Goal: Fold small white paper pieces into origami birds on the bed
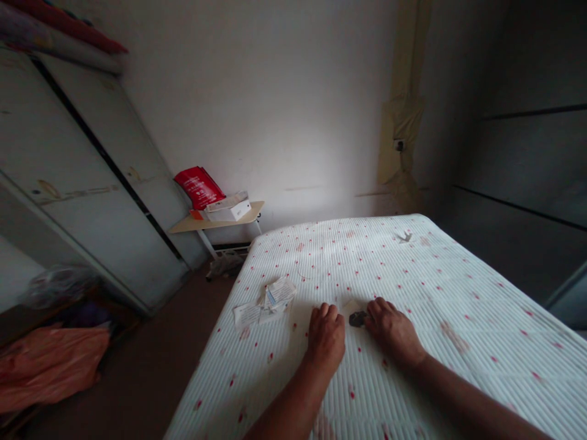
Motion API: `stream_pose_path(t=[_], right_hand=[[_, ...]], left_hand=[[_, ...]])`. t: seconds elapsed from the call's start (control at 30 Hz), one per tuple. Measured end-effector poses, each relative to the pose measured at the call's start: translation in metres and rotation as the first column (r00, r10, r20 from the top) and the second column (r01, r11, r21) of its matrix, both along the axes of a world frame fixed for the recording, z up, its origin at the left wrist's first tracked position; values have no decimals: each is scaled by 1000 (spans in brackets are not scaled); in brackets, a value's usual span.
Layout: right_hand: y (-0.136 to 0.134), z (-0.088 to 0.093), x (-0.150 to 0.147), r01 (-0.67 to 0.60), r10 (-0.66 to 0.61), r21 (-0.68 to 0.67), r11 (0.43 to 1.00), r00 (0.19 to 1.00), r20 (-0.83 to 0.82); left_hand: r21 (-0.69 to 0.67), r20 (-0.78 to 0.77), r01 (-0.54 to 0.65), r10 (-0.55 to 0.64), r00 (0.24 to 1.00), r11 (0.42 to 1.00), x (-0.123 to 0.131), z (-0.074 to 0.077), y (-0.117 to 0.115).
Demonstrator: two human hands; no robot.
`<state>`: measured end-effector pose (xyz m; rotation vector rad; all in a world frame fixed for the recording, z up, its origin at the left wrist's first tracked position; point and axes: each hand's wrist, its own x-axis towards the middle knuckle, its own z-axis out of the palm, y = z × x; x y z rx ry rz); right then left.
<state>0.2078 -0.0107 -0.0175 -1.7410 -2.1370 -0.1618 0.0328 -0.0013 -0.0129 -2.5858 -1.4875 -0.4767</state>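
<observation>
My left hand rests on the striped, red-dotted mattress with its fingers curled in; whatever is in them is hidden. Just to its right, my right hand is closed, its fingertips at the edge of a small dark flat piece of a kind I cannot make out. A pale scrap lies right behind that dark piece. Left of both hands are a folded printed paper and another printed sheet, partly overlapping on the mattress.
A small grey torn-looking piece lies near the mattress's far edge. Beyond the left corner, a small table bears a red bag and a white box. A cabinet stands left, near an orange cloth or bag.
</observation>
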Motion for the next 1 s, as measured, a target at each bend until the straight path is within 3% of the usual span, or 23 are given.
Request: stream_pose_path(t=[0.2, 0.4, 0.53, 0.7, 1.0], right_hand=[[1, 3, 5, -274, 281, 96, 957, 957, -67], [3, 18, 4, -542, 542, 1, 840, 840, 13], [8, 16, 6, -591, 590, -10, 807, 806, 46], [10, 11, 7, -584, 585, -22, 811, 810, 54], [8, 29, 3, -599, 606, -100, 795, 792, 76]], left_hand=[[-34, -9, 44, -44, 999, 998, -9, 2, -1], [-79, 11, 147, -146, 989, 986, -22, 13, -7], [-74, 9, 166, -166, 986, 983, -26, 14, -9], [-75, 9, 158, -157, 987, 985, -25, 13, -9], [-81, 20, 145, -144, 989, 986, -25, 13, -10]])
